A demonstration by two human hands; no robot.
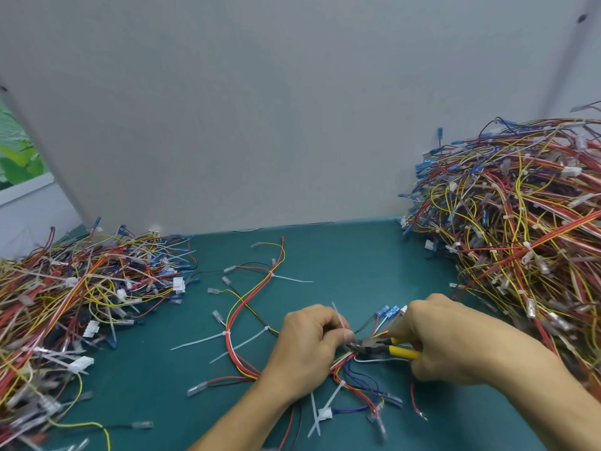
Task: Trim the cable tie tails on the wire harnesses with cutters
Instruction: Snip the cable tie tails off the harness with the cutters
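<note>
A wire harness (250, 307) of red, yellow and black wires lies spread on the green table, with several white cable tie tails sticking out. My left hand (305, 346) pinches one white tie tail (338, 317) that points up and away. My right hand (445, 340) grips the yellow handles of the cutters (387, 348). The dark jaws sit at the base of that tail, right beside my left thumb. Whether the jaws touch the tie I cannot tell. Other tails (195, 341) lie flat to the left.
A big heap of harnesses (520, 229) rises at the right, against the grey wall. A lower heap (74, 297) covers the left side. Loose tie tails and a white connector (325, 413) lie near the front edge. The green table top (351, 255) shows between the heaps.
</note>
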